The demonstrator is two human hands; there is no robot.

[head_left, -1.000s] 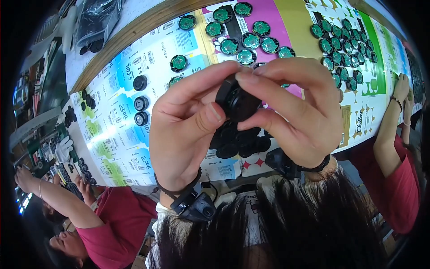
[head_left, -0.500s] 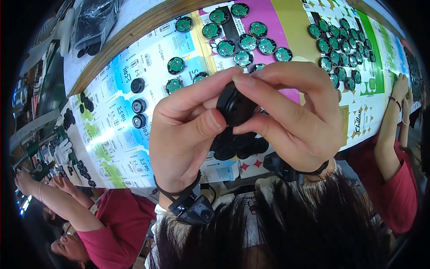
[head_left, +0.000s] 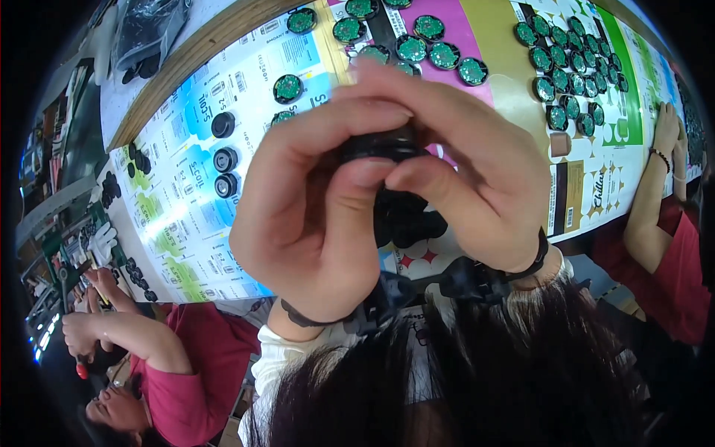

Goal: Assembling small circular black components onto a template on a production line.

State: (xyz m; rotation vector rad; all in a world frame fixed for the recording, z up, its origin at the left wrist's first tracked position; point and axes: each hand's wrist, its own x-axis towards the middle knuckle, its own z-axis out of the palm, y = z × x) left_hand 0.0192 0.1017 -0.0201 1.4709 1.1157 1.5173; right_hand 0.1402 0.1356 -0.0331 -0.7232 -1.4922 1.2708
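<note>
Between my two hands, in front of me, is a black round plastic housing, seen nearly edge-on [head_left: 378, 144]. My left hand [head_left: 302, 208] grips its left side, thumb at the near edge and fingers curled over the far one. On the other side my right hand [head_left: 480, 167] grips it in the same way, the two thumb tips almost meeting. Fingers cover much of the housing. Just below the hands lies a heap of black parts [head_left: 410, 222], partly hidden. Beyond them, round green circuit boards in black cases [head_left: 445, 56] are spread over the table.
Three black round parts [head_left: 224, 159] stand in a row at the left. A dense group of green boards [head_left: 577, 63] lies at the right. A wooden rail [head_left: 197, 63] borders the table's far left. Co-workers' arms [head_left: 149, 339] show at both sides.
Both hands have turned the housing from a tilted position to nearly edge-on, and the fingers now wrap over its far edge. The left co-worker's arm has lowered.
</note>
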